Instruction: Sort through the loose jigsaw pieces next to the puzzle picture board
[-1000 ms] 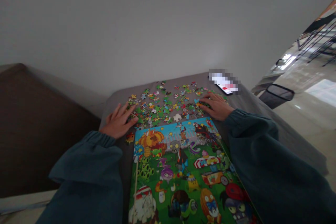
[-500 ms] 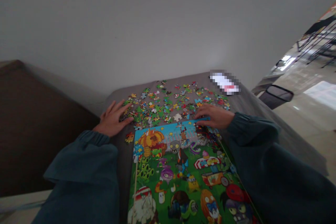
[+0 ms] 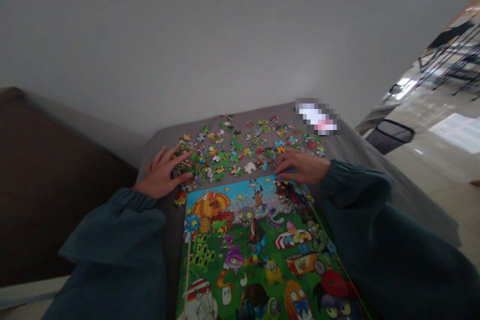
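Observation:
A picture board (image 3: 240, 280) printed with cartoon plants and zombies lies in front of me, its blue far edge toward the wall. Loose jigsaw pieces (image 3: 228, 157) are scattered beyond that edge. My left hand (image 3: 161, 174) rests at the left side of the pieces, fingers apart, with its thumb near the closest ones. An orange piece (image 3: 180, 197) lies just below that thumb. At the board's far right edge, my right hand (image 3: 298, 166) has its fingers curled together, closed on the edge; whether a small piece is between the fingertips cannot be made out.
A blurred-out phone (image 3: 317, 117) lies at the far right of the grey cloth-covered table (image 3: 360, 170). A pale wall (image 3: 225, 35) rises behind it. To the left stands a dark brown panel (image 3: 52, 185); a dark-framed chair (image 3: 392, 135) is at the right.
The board has slid slightly toward me, widening the gap to the loose pieces. My right fingers have drawn closer together at its far edge. My left hand has barely moved.

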